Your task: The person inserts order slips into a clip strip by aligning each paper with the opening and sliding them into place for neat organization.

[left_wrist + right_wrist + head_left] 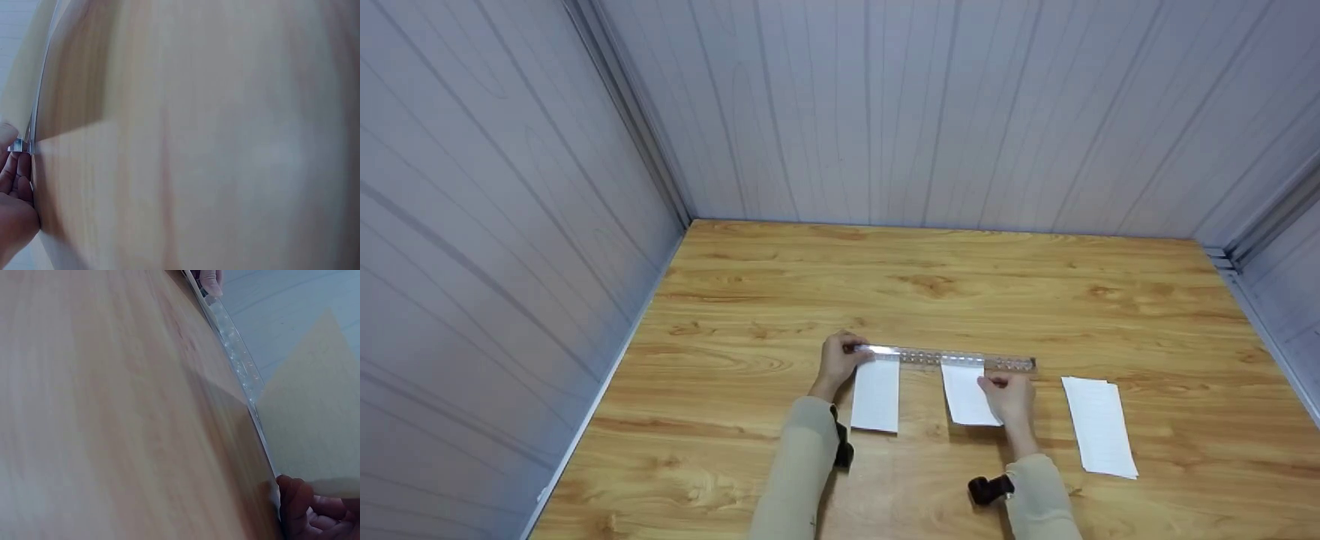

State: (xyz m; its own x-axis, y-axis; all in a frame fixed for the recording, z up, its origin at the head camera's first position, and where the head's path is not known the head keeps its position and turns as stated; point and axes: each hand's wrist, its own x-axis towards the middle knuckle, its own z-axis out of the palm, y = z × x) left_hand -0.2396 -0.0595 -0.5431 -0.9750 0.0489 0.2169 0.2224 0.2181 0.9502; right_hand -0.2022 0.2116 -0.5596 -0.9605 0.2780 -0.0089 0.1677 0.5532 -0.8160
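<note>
A ruler (921,358), its end clearer in the left wrist view, is being pinched by the left grip (838,362), a sheet (966,394) by the right grip (1012,401), before the far edge of the wood counter (885,285) and a pale wall (900,112).

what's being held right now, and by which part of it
The left hand holds the clear ruler by its left end; the right hand pinches the middle paper by its right edge.

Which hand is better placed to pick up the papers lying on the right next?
Probably the right hand: it is nearer those papers, though it pinches a sheet; the left hand holds the ruler.
</note>
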